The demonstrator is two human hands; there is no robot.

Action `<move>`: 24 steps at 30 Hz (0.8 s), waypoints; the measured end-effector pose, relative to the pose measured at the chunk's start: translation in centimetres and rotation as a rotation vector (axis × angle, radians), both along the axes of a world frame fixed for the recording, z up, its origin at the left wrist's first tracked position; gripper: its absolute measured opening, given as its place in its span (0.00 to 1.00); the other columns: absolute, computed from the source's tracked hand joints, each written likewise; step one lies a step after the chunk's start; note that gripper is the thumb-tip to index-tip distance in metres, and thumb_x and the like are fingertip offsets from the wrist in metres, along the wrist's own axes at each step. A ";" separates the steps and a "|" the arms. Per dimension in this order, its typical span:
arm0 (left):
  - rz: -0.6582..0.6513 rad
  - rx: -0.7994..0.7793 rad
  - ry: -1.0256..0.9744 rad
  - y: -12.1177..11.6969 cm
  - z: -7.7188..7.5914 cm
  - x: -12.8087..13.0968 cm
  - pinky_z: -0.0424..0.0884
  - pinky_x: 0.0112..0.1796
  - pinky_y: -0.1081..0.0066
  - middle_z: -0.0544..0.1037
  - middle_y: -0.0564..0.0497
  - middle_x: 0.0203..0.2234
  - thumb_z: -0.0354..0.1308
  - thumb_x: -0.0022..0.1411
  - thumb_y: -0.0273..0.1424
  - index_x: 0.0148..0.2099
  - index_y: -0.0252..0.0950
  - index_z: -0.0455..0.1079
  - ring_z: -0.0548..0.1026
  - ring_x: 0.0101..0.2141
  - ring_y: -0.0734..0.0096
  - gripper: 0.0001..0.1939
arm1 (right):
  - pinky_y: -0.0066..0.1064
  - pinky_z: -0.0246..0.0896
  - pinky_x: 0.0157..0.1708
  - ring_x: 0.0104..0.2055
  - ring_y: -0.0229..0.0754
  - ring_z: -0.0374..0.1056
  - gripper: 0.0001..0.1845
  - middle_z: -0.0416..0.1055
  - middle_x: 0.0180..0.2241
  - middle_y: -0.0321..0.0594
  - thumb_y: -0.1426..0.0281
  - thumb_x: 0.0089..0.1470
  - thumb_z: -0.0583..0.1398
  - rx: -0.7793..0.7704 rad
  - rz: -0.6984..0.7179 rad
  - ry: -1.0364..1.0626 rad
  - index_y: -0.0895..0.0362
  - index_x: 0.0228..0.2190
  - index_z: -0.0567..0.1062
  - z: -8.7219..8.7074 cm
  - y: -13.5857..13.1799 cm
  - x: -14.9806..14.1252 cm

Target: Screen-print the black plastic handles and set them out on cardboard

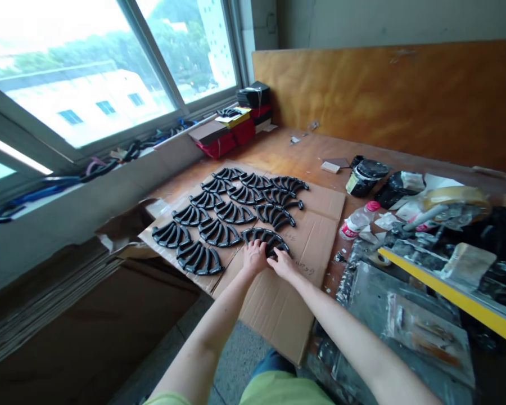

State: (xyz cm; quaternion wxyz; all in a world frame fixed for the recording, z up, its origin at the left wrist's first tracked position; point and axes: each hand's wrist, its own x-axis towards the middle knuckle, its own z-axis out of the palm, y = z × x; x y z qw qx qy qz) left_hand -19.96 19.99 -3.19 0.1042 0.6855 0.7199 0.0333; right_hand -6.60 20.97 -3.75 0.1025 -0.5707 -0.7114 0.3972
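Note:
Several black, glossy, fan-shaped ribbed pieces (219,232) lie in rows on a flattened cardboard sheet (274,315). Both of my hands are at the nearest piece on the right, a black fan-shaped piece (261,234). My left hand (254,256) has its fingers bent over the lower middle of this piece. At its right end, my right hand (283,263) grips the edge between thumb and fingers. My hands cover part of the lower rim. Left of them, another fan-shaped piece (199,259) rests near the cardboard's front edge.
On the right stand a plastic bottle with a pink cap (359,220), a black-smeared can (366,178) and a roll of tape (455,198). A yellow-edged bar (451,295) juts in there. Red boxes (225,140) sit at the back by the window.

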 end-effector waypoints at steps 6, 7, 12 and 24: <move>0.148 0.066 0.058 2.0 -2.3 -1.4 0.65 0.47 0.55 0.67 0.36 0.54 0.54 0.58 0.42 0.57 0.35 0.65 0.63 0.54 0.48 0.27 | 0.37 0.60 0.53 0.52 0.47 0.67 0.27 0.69 0.52 0.51 0.69 0.51 0.63 0.093 0.079 0.231 0.60 0.53 0.70 0.4 -0.5 -0.6; 0.133 0.098 0.058 1.9 -2.8 -1.5 0.63 0.49 0.54 0.66 0.35 0.56 0.54 0.58 0.43 0.58 0.34 0.64 0.62 0.56 0.47 0.29 | 0.36 0.62 0.51 0.50 0.46 0.68 0.25 0.71 0.50 0.50 0.69 0.51 0.63 0.122 0.082 0.254 0.60 0.52 0.71 1.0 -1.3 0.3; 0.000 0.329 0.011 0.5 -4.9 -1.6 0.52 0.58 0.51 0.55 0.27 0.62 0.52 0.57 0.48 0.65 0.28 0.53 0.54 0.62 0.46 0.41 | 0.29 0.64 0.43 0.40 0.39 0.71 0.18 0.75 0.42 0.41 0.69 0.55 0.60 0.247 -0.046 0.321 0.56 0.48 0.75 4.2 -6.4 9.3; 0.132 0.175 -0.211 -10.8 -1.2 11.3 0.63 0.53 0.52 0.60 0.34 0.61 0.46 0.58 0.51 0.57 0.36 0.64 0.62 0.59 0.49 0.32 | 0.36 0.58 0.49 0.52 0.47 0.62 0.22 0.68 0.50 0.50 0.80 0.55 0.50 0.097 -0.638 -0.824 0.55 0.46 0.75 4.8 -30.6 50.2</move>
